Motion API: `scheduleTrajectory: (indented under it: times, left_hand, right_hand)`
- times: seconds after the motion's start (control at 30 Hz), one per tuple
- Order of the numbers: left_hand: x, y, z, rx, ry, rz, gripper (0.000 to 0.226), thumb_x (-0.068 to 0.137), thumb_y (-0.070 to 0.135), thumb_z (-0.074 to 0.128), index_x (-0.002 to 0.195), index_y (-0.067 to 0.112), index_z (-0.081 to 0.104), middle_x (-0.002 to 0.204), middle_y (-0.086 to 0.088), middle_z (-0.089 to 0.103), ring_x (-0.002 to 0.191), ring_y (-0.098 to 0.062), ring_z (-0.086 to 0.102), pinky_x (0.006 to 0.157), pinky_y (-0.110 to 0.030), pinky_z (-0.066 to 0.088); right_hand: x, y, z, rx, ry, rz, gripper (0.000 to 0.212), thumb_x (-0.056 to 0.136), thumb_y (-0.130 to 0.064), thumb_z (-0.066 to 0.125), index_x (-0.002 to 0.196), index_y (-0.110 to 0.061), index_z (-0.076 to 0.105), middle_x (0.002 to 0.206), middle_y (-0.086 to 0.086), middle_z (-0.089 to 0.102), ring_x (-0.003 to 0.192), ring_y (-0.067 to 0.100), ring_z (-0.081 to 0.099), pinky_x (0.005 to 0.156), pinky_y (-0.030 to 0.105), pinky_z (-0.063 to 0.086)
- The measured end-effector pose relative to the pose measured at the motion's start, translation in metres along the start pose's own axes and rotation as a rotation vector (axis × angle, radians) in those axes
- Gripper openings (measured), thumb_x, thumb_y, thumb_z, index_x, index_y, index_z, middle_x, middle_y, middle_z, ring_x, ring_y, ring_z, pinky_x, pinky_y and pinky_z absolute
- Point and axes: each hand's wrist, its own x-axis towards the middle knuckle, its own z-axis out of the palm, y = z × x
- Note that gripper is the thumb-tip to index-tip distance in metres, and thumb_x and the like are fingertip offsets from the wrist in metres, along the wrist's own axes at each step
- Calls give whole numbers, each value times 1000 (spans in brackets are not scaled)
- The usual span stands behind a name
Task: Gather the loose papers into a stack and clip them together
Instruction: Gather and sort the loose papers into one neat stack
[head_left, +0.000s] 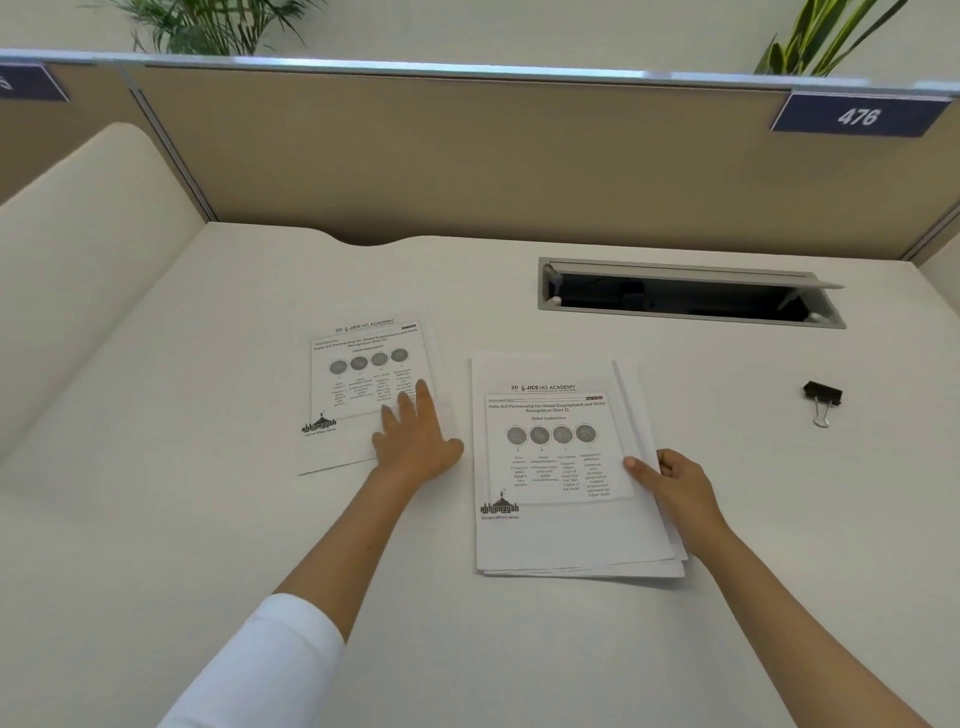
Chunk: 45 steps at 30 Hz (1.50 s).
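A loose printed sheet (358, 374) lies on the white desk left of centre. My left hand (413, 434) rests flat on its lower right part, fingers spread. To the right sits an uneven stack of papers (550, 462) with the same print on top, its lower sheets fanned out at the right edge. My right hand (670, 480) pinches the stack's right side, thumb on top and fingers underneath. A black binder clip (822, 399) with silver handles lies apart on the desk at the far right, untouched.
An open cable hatch (691, 293) is sunk in the desk behind the stack. A beige partition (467, 156) with a "476" plate (857, 115) walls off the back. A cream side panel (78, 249) rises at the left.
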Motion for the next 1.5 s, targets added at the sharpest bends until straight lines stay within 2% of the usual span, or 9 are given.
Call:
scheduleTrajectory:
  times: [0.17, 0.3, 0.53, 0.7, 0.87, 1.07, 1.27, 1.4, 1.5]
  left_hand:
    - [1, -12, 2, 117, 115, 78, 83, 91, 21, 48, 152, 14, -9, 160, -11, 15, 144, -38, 19, 105, -51, 37]
    - [0, -15, 2, 80, 64, 100, 87, 91, 38, 49, 152, 17, -8, 161, -11, 8, 147, -38, 10, 109, -55, 30]
    - [1, -18, 9, 211, 148, 125, 71, 96, 29, 40, 153, 11, 2, 159, -16, 18, 144, -39, 21, 103, -51, 41]
    - [5, -21, -1, 203, 107, 147, 80, 94, 44, 43, 153, 12, 0, 159, -12, 19, 141, -37, 29, 99, -47, 42]
    - [5, -19, 0, 200, 80, 141, 85, 91, 52, 45, 153, 15, 1, 160, -12, 15, 145, -37, 19, 105, -49, 37]
    - [8, -18, 3, 252, 116, 148, 74, 96, 43, 42, 152, 11, 6, 157, -15, 21, 142, -39, 26, 101, -46, 41]
    - [7, -18, 5, 199, 45, 129, 86, 90, 59, 43, 153, 17, 2, 161, -14, 6, 146, -39, 11, 108, -50, 32]
    - [7, -11, 9, 211, 81, 94, 77, 93, 48, 42, 152, 14, 7, 159, -19, 10, 144, -44, 14, 108, -53, 35]
    - [9, -10, 10, 239, 100, 90, 69, 95, 31, 41, 152, 11, 8, 158, -21, 13, 142, -45, 19, 105, -53, 39]
  right_hand:
    - [-1, 0, 1, -19, -1, -4, 80, 61, -62, 71, 86, 10, 47, 74, 24, 53, 67, 20, 48, 68, 32, 33]
    - [0, 3, 0, -50, 9, -30, 79, 65, -60, 72, 96, 9, 50, 105, 32, 58, 87, 49, 59, 76, 43, 50]
    - [1, 6, 2, -40, 7, -37, 79, 63, -61, 70, 95, 9, 53, 102, 31, 62, 94, 48, 59, 71, 34, 40]
    - [1, 5, 2, -35, 6, -28, 86, 60, -66, 72, 95, 10, 51, 102, 33, 59, 70, 35, 58, 70, 33, 39]
    - [0, 5, 1, -40, -5, -17, 87, 59, -69, 72, 94, 9, 51, 99, 33, 59, 71, 19, 53, 69, 34, 39]
    - [1, 6, 1, -56, 12, -7, 89, 57, -71, 72, 93, 7, 51, 100, 31, 60, 68, 30, 57, 70, 34, 40]
    - [0, 5, 1, -42, -2, -6, 86, 58, -69, 72, 91, 8, 51, 94, 32, 61, 69, 21, 53, 68, 34, 39]
    - [0, 6, 1, -45, 13, -10, 95, 52, -77, 71, 92, 7, 50, 100, 31, 60, 69, 39, 58, 69, 34, 40]
    - [-1, 5, 1, -30, 9, -12, 100, 46, -82, 68, 90, 7, 51, 98, 31, 61, 68, 24, 56, 69, 34, 41]
